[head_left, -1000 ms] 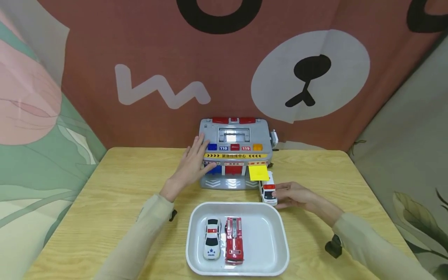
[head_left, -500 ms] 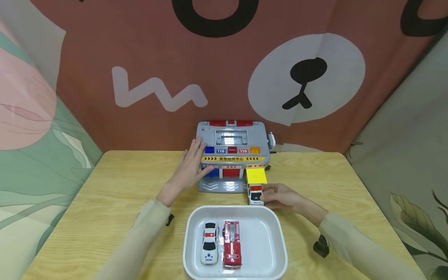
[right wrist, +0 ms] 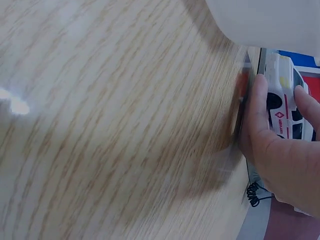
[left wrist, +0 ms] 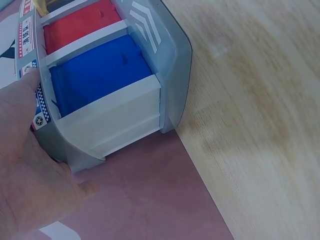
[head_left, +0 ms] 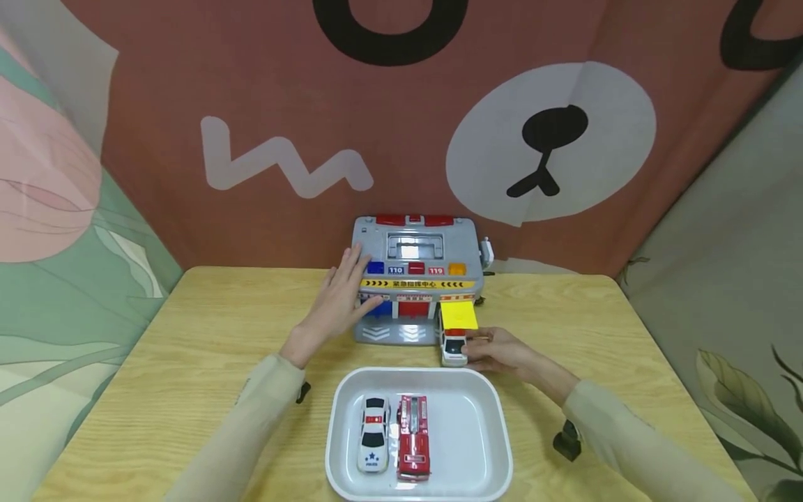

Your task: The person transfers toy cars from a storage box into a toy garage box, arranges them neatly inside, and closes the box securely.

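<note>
A grey toy emergency station (head_left: pixel 415 244) stands at the back of the table, its blue door (left wrist: pixel 100 72) and red door (left wrist: pixel 82 25) down and its yellow door (head_left: pixel 460 315) raised. My left hand (head_left: pixel 335 300) rests with straight fingers against the station's left side and top edge. At the right bay, my right hand (head_left: pixel 505 355) holds a white toy ambulance (head_left: pixel 454 352) by its side, thumb over the top in the right wrist view. The ambulance (right wrist: pixel 281 95) has its rear part under the yellow door; that end is hidden.
A white tray (head_left: pixel 495 446) sits in front of the station, close to the ambulance's front. In it lie a white toy police car (head_left: pixel 373 436) and a red toy fire engine (head_left: pixel 413 439). A coiled black cord (right wrist: pixel 254 195) shows beside the station.
The ambulance has moved left in my right hand, lined up with the right bay, then slid slightly back under the yellow door. My left hand has stayed on the station.
</note>
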Motion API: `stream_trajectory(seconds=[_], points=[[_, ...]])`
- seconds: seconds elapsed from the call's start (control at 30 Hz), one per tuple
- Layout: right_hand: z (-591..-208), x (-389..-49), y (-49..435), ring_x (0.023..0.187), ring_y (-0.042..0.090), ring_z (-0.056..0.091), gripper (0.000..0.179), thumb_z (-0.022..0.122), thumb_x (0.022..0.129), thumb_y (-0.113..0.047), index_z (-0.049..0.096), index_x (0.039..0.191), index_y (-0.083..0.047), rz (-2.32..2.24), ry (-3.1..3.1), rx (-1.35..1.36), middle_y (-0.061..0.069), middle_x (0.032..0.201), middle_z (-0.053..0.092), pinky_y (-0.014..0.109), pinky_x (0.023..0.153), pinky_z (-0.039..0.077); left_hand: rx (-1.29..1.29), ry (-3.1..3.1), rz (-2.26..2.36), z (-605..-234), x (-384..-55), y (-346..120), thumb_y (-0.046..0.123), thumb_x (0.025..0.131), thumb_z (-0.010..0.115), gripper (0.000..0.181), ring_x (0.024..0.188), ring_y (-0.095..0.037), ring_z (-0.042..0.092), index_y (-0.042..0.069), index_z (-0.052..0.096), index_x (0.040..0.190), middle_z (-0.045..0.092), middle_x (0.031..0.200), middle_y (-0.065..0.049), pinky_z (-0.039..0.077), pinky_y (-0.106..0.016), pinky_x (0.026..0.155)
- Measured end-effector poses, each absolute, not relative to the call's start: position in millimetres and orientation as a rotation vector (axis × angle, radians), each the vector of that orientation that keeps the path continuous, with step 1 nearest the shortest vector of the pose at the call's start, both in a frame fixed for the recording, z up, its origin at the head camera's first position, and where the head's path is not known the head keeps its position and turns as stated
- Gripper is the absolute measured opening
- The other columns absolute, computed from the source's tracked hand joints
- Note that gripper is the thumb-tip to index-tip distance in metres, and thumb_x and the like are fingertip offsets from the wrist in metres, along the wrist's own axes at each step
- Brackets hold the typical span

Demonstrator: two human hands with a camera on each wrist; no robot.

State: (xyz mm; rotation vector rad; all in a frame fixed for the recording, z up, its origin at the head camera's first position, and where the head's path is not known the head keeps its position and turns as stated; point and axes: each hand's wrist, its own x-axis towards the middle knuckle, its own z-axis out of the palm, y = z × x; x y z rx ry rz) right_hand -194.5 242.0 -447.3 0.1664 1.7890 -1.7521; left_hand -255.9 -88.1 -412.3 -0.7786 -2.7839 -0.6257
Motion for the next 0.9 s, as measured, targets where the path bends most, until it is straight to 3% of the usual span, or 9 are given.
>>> stream_trajectory(seconds=[0.27, 0.47, 0.67, 0.9], points=[[-449.7, -199.3, 241.0, 0.095, 0.023, 0.067, 0.061, 0.056, 0.095, 0.001, 0.022, 0.142, 0.018, -1.883, 1.707, 0.259, 0.037, 0.138, 0.036, 0.038, 0.093, 0.05, -0.781, -2.772, -0.658, -410.9, -257.0, -87.8, 0.051, 0.093, 0.056, 0.083, 0.147, -0.027, -0.004, 0.007, 0.02, 0.154, -0.003, 0.162, -0.009, 0.012, -0.057, 0.113], [-450.9, -198.6, 236.6, 0.098, 0.029, 0.066, 0.057, 0.055, 0.097, -0.002, 0.023, 0.14, 0.019, -1.935, 1.695, 0.29, 0.032, 0.127, 0.048, 0.04, 0.093, 0.049, -0.782, -2.774, -0.647, -410.8, -255.9, -87.9, 0.052, 0.093, 0.056, 0.084, 0.147, -0.027, -0.004, 0.006, 0.021, 0.154, -0.003, 0.162, -0.009, 0.012, -0.057, 0.114], [-452.5, -201.0, 231.7, 0.093, 0.031, 0.069, 0.046, 0.058, 0.097, -0.009, 0.037, 0.128, 0.017, -1.927, 1.76, 0.295, 0.027, 0.107, 0.064, 0.04, 0.087, 0.053, -0.778, -2.765, -0.658, -412.7, -256.2, -88.1, 0.052, 0.093, 0.056, 0.084, 0.147, -0.026, -0.005, 0.007, 0.02, 0.154, -0.004, 0.162, -0.008, 0.013, -0.057, 0.113], [-455.5, -205.8, 230.6, 0.083, 0.029, 0.07, 0.035, 0.052, 0.099, -0.007, 0.044, 0.125, 0.016, -1.896, 1.809, 0.304, 0.029, 0.1, 0.067, 0.039, 0.08, 0.056, -0.78, -2.754, -0.664, -414.6, -257.2, -88.2, 0.052, 0.093, 0.056, 0.084, 0.147, -0.029, -0.001, 0.007, 0.021, 0.154, -0.003, 0.162, -0.008, 0.014, -0.058, 0.113]])
